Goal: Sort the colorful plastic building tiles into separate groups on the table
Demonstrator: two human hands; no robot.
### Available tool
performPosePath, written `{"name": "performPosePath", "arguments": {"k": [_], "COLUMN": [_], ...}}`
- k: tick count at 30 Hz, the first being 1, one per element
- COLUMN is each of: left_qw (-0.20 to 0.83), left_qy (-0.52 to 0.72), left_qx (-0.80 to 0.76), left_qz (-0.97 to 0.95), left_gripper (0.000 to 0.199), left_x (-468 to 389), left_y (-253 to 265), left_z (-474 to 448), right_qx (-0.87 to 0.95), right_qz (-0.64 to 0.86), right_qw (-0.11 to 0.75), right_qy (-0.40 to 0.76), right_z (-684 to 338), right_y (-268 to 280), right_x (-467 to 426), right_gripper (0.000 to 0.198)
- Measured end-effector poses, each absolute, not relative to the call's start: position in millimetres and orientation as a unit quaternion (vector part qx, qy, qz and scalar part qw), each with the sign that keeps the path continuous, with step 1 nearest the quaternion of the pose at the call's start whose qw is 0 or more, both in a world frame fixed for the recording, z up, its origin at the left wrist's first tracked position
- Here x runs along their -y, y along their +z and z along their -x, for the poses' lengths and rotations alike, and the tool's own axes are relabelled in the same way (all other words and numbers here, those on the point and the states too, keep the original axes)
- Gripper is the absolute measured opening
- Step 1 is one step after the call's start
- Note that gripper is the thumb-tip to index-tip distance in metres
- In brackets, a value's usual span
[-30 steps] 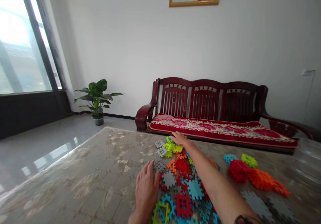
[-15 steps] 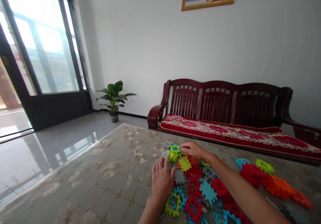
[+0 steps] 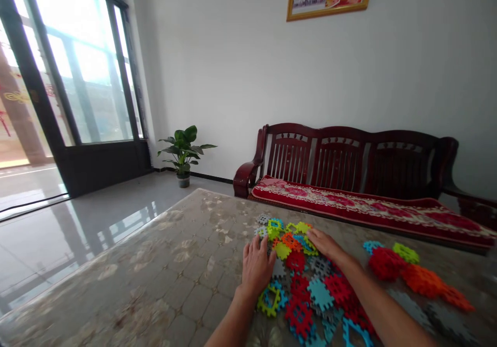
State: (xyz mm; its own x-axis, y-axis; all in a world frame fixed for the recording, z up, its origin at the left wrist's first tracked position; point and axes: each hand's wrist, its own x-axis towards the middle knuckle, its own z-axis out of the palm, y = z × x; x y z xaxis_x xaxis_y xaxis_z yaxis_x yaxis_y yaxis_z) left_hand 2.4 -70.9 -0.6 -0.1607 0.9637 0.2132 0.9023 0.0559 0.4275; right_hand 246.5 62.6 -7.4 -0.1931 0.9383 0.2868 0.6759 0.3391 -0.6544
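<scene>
A spread of flat, toothed plastic building tiles (image 3: 306, 279) in red, teal, grey, lime and orange lies on the marble-patterned table (image 3: 174, 279). My left hand (image 3: 257, 265) rests palm down on the left edge of the spread, fingers apart. On the far part of the pile, among lime and orange tiles (image 3: 291, 238), lies my right hand (image 3: 325, 243), fingers flat and holding nothing that I can see. Sorted stacks stand to the right: red (image 3: 384, 264), orange (image 3: 425, 280), with a lime tile (image 3: 406, 252) and a teal tile (image 3: 370, 246) behind them.
A dark red wooden bench (image 3: 361, 165) with a red floral cushion stands just beyond the table's far edge. A potted plant (image 3: 184, 153) sits on the glossy floor by the wall. Tall glass doors (image 3: 66, 77) fill the left side. Grey tiles (image 3: 435, 318) lie at the table's right.
My right hand has drawn back toward me from the far lime tiles, dragging tiles closer. The left hand stays on the pile's left edge. The view has swung left.
</scene>
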Motion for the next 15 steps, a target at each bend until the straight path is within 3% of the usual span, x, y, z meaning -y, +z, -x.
{"name": "performPosePath", "arguments": {"k": [4, 10, 15], "left_qw": [0.084, 0.147, 0.21], "left_qy": [0.248, 0.291, 0.236], "left_qx": [-0.718, -0.693, -0.663], "left_qz": [-0.645, -0.643, -0.679], "left_gripper": [0.053, 0.058, 0.083], "left_x": [70, 61, 72], "left_y": [2, 0, 14], "left_z": [1, 12, 22], "right_qx": [0.726, 0.683, 0.678], "right_qz": [0.503, 0.616, 0.594], "right_qw": [0.404, 0.384, 0.405], "right_qy": [0.237, 0.077, 0.155], "right_z": [-248, -266, -263], "right_y": [8, -17, -36], "right_x": [-39, 13, 32], "right_gripper": [0.053, 0.048, 0.048]}}
